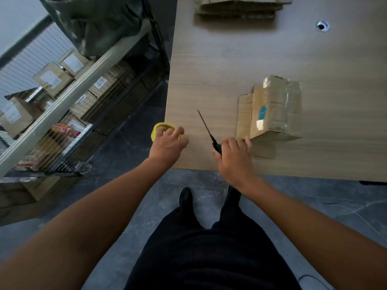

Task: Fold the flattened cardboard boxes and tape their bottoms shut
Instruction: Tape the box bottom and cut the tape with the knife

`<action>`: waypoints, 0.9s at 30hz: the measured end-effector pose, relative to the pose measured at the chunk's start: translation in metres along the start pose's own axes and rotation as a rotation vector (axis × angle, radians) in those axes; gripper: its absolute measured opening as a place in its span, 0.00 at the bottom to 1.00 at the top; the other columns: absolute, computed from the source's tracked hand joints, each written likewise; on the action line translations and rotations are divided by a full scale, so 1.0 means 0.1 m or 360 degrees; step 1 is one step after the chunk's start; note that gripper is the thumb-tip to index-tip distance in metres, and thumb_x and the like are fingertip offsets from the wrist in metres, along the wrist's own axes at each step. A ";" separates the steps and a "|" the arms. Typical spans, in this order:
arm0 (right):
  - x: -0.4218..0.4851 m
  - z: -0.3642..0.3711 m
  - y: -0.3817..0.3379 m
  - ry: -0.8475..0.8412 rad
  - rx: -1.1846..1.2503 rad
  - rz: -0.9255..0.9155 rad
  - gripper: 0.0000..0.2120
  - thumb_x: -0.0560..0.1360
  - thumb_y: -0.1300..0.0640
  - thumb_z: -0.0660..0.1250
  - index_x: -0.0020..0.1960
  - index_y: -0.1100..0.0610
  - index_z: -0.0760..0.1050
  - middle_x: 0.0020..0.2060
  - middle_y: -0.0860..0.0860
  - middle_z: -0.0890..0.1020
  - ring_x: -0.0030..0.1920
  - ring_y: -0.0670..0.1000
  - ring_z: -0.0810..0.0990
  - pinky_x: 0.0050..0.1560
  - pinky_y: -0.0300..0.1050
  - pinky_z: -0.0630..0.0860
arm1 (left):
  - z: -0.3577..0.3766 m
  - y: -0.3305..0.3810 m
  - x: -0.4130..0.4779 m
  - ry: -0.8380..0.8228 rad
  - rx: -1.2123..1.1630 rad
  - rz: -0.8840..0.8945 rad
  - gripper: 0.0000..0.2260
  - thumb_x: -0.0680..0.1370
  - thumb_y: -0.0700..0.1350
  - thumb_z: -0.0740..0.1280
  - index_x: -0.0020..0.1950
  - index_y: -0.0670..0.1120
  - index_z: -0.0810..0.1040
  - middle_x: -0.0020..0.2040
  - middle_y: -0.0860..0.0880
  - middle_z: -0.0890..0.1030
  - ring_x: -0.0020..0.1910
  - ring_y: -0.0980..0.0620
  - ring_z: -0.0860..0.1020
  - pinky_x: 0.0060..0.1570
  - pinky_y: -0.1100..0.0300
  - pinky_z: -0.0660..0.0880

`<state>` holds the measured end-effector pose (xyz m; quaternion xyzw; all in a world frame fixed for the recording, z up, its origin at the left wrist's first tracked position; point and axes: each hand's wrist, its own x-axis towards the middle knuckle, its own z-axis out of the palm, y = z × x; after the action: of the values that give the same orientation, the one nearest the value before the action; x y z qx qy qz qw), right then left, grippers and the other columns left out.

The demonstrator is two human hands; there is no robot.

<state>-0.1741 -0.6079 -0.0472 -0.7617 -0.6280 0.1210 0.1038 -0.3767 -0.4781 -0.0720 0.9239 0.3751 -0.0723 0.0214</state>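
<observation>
The cardboard box [272, 109] lies on the desk [209, 70], right of centre and toward the near edge. It is small, worn and brown, glossy with tape, with 1 teal round sticker and loose flaps on its left. Just beside its near-left corner, the right grip [234, 158] is curled round a green-handled blade [206, 126] whose tip points far-left, likely kept clear of the box. At the desk's near-left corner, the left grip [167, 145] curls over the yellow tape roll [156, 130], probably to pick it up or set it down. The flattened boxes [236, 7] wait stacked at the far edge.
</observation>
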 end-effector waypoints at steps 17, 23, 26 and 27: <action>0.46 0.95 -0.37 -0.0006 -0.0010 0.0618 0.26 0.81 0.50 0.62 0.75 0.61 0.64 0.72 0.60 0.68 0.72 0.64 0.64 0.69 0.63 0.63 | 0.70 -0.02 -0.09 0.0472 -0.0302 -0.0200 0.28 0.72 0.44 0.74 0.71 0.54 0.72 0.61 0.46 0.72 0.53 0.43 0.71 0.56 0.46 0.69; 0.36 0.59 -0.44 0.0135 0.0101 0.0379 0.24 0.81 0.53 0.61 0.74 0.63 0.67 0.74 0.61 0.68 0.79 0.62 0.57 0.79 0.60 0.54 | 0.38 -0.08 -0.06 0.0258 -0.0477 -0.0236 0.22 0.74 0.52 0.75 0.67 0.52 0.76 0.64 0.47 0.75 0.64 0.43 0.69 0.62 0.48 0.64; 0.22 0.26 -0.45 0.0226 0.0130 0.0317 0.24 0.81 0.52 0.59 0.73 0.64 0.69 0.73 0.61 0.71 0.78 0.62 0.59 0.78 0.60 0.58 | 0.14 -0.07 -0.07 0.0207 -0.0558 -0.0166 0.20 0.78 0.52 0.71 0.68 0.48 0.76 0.71 0.46 0.74 0.74 0.42 0.66 0.68 0.48 0.64; 0.18 0.15 -0.43 0.0253 0.0122 0.0306 0.25 0.81 0.51 0.58 0.73 0.64 0.69 0.73 0.60 0.71 0.78 0.62 0.60 0.78 0.60 0.58 | 0.06 -0.03 -0.06 0.0227 -0.0582 -0.0145 0.20 0.79 0.52 0.70 0.69 0.48 0.76 0.73 0.46 0.73 0.77 0.42 0.64 0.70 0.46 0.64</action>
<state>-0.2154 -0.5826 -0.0491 -0.8210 -0.5368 0.0935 0.1702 -0.3840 -0.4803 -0.0772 0.8895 0.4239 0.0619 0.1590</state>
